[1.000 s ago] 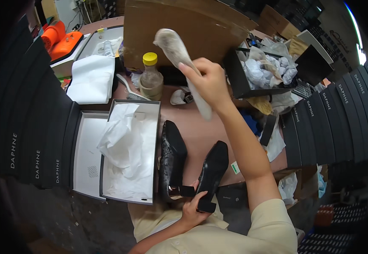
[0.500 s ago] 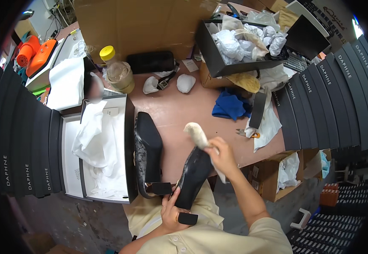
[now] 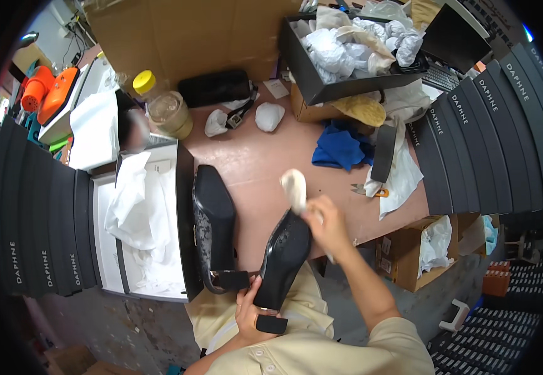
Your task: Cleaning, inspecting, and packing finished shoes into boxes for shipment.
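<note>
My left hand (image 3: 248,312) is closed around the heel end of a black heeled shoe (image 3: 284,256), sole up and toe pointing away from me. In my right hand (image 3: 327,226) is a cream-white cloth (image 3: 294,187), pinched over the shoe's toe, its upper end flopping loose above the fingers. The cloth's contact with the toe is partly hidden by the fingers. A matching black patterned shoe (image 3: 214,209) lies left of the held one, also sole up, with its block heel toward me.
An open shoebox (image 3: 186,237) with white tissue paper (image 3: 135,206) stands at left. Farther back are a yellow-lidded container (image 3: 170,112), white paper wads (image 3: 269,117) and a box of crumpled paper (image 3: 346,94). A blue cloth (image 3: 341,147) and snips (image 3: 371,190) lie right. Shoeboxes are stacked both sides.
My right hand has moved slightly down at the toe, and the cloth's loose end now stands more upright. My left hand still holds the heel end. The whole view has shifted a little.
</note>
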The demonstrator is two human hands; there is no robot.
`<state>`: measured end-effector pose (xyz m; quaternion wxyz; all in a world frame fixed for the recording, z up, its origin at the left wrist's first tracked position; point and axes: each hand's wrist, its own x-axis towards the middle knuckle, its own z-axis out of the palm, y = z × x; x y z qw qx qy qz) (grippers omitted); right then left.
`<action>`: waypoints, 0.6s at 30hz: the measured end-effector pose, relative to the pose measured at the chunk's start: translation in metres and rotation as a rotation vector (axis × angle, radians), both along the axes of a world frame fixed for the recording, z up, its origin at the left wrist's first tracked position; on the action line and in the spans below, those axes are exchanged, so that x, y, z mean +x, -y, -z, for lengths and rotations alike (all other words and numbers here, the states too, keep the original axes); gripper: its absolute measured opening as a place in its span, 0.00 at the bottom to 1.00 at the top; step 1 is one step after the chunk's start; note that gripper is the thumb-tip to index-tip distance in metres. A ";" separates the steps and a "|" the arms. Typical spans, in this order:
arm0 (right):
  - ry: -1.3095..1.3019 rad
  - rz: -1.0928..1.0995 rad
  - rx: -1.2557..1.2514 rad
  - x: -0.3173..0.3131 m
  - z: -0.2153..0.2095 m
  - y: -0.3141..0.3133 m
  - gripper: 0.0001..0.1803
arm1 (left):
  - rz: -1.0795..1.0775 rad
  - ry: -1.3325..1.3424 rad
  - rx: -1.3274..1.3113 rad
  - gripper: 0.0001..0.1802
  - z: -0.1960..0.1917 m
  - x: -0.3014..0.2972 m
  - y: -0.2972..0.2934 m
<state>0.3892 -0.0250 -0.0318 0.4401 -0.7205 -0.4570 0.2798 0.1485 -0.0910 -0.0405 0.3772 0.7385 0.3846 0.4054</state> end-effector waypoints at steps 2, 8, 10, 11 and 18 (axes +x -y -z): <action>0.139 -0.321 0.214 -0.029 -0.015 0.029 0.04 | -0.026 -0.029 0.021 0.14 0.010 -0.005 0.003; -0.007 0.073 -0.052 0.001 0.001 0.008 0.04 | 0.031 0.006 -0.067 0.13 0.002 -0.003 -0.002; -0.047 -0.025 -0.007 -0.024 -0.009 0.023 0.04 | -0.029 -0.007 -0.137 0.12 0.004 -0.004 0.003; 0.082 -0.233 0.106 -0.034 -0.020 0.037 0.04 | -0.058 0.008 -0.198 0.12 0.009 -0.004 0.005; -0.048 -0.030 0.000 0.006 0.017 0.003 0.08 | -0.045 0.013 -0.056 0.11 -0.001 0.001 -0.003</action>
